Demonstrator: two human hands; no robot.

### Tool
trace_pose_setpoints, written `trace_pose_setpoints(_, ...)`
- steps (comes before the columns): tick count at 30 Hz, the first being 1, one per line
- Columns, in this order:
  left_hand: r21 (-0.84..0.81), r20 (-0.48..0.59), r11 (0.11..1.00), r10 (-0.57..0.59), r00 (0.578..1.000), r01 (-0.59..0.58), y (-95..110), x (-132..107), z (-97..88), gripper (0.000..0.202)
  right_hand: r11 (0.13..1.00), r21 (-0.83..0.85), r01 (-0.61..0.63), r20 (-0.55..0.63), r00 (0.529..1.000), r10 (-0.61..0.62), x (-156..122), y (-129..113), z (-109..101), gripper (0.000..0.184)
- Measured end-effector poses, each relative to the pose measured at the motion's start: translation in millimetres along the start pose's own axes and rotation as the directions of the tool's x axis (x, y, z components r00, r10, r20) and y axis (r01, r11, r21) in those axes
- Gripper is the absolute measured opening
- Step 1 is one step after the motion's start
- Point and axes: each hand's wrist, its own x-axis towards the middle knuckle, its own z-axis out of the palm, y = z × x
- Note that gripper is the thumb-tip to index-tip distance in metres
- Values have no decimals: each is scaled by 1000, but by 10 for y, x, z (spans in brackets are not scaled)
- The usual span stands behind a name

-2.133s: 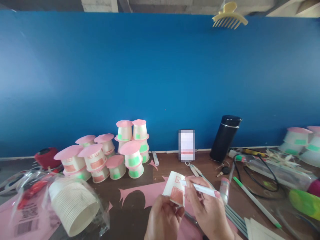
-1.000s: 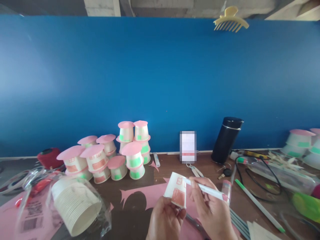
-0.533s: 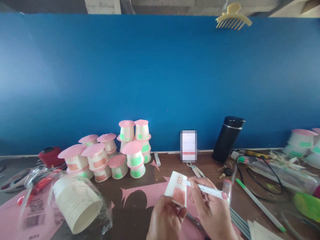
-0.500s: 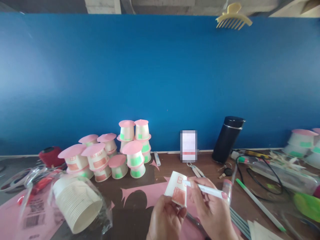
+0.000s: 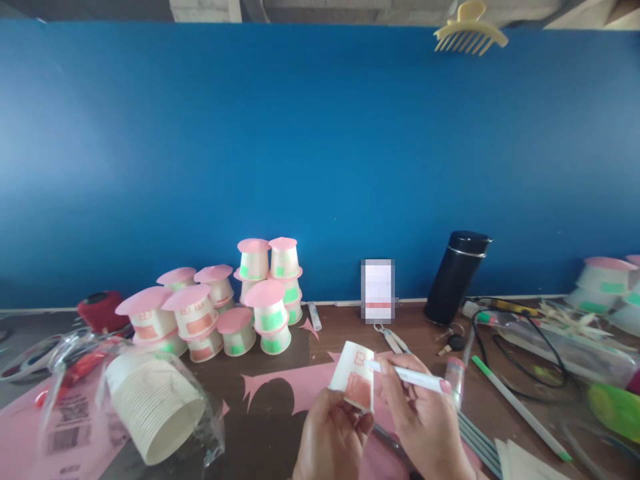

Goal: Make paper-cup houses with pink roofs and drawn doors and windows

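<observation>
My left hand (image 5: 330,437) grips an upturned white paper cup (image 5: 353,373) that bears a red door and a small red window. My right hand (image 5: 423,420) pinches a white marker with a pink end (image 5: 407,377), its tip touching the cup's side near the window. Both hands hover low over a sheet of pink paper (image 5: 300,390) with shapes cut out of it.
Paper-cup houses with pink roofs (image 5: 220,310) stand piled at the back left; more (image 5: 605,283) at the far right. A bagged sleeve of plain cups (image 5: 150,410) lies front left. A black flask (image 5: 455,277), cables, pliers (image 5: 390,337), markers (image 5: 517,407) and a green bottle (image 5: 613,407) crowd the right.
The hands, cup and marker stay almost where they were. The marker's tip shifts only slightly on the cup's side. The view drifts a little.
</observation>
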Motion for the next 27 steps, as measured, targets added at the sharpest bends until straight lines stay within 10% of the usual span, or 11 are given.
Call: trace_pose_setpoints(27,5,-36,1000,9,999,-8,12,-15,29,10,1000,25,-12,1,1000,12,-10,-2,0,18)
